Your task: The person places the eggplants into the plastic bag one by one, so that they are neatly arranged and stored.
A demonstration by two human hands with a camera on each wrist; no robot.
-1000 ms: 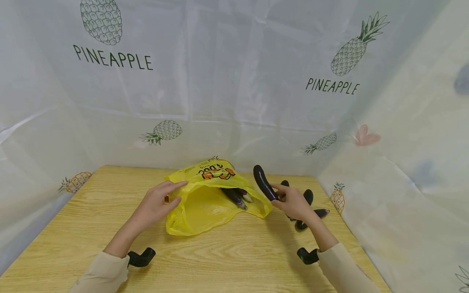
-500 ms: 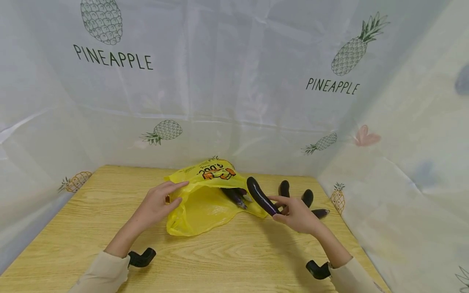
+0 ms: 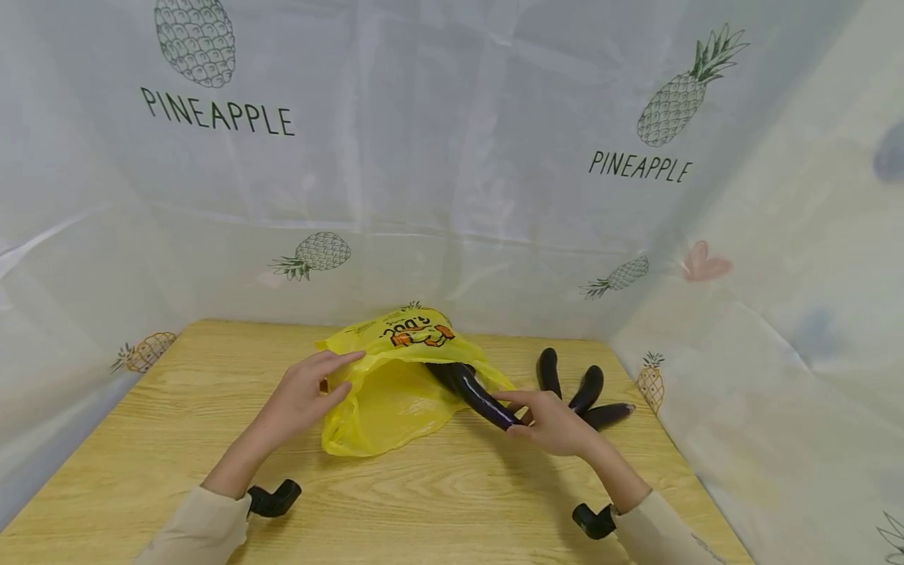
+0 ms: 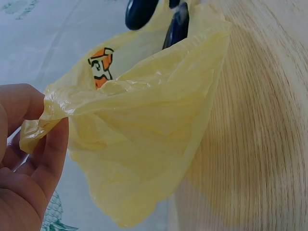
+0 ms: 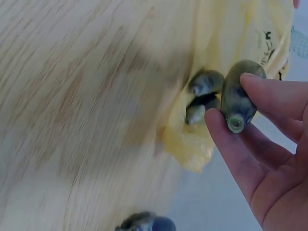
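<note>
A yellow plastic bag with a printed cartoon lies on its side, its mouth facing me. My left hand pinches the left edge of that mouth, and in the left wrist view the film bunches between thumb and fingers. With fingertips and thumb, my right hand grips a dark purple eggplant near its stem end. Its far end overlaps the bag's opening in the head view. Inside the bag, more eggplants show their stem ends, partly hidden by the film.
Three loose eggplants lie on the wooden table at the right, partly behind my right hand. A pineapple-print curtain encloses the back and sides. Black wrist mounts stick out from both sleeves.
My right hand has moved left and lower with the eggplant, bringing its far end from above the bag's right side to the opening. My left hand has stayed at the bag's edge.
</note>
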